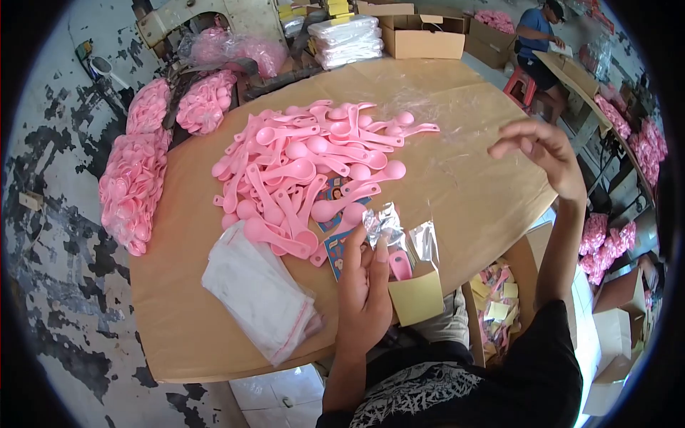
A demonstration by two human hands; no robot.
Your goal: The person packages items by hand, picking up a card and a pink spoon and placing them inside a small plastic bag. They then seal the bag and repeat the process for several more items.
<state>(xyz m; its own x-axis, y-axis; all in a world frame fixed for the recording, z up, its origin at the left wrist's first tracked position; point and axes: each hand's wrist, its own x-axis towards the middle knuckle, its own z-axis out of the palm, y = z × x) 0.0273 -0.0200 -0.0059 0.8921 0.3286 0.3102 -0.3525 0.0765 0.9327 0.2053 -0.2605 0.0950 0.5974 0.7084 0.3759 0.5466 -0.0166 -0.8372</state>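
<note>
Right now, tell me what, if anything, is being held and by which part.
The left hand appears to pinch a crumpled silver foil piece by its near edge; the raised right hand holds nothing visible.

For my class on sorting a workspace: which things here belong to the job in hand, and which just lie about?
Likely the job:
- pink spoons
- plastic bags
- yellow card
- foil

Seemingly just about:
- red stool
- open cardboard box at the back
</note>
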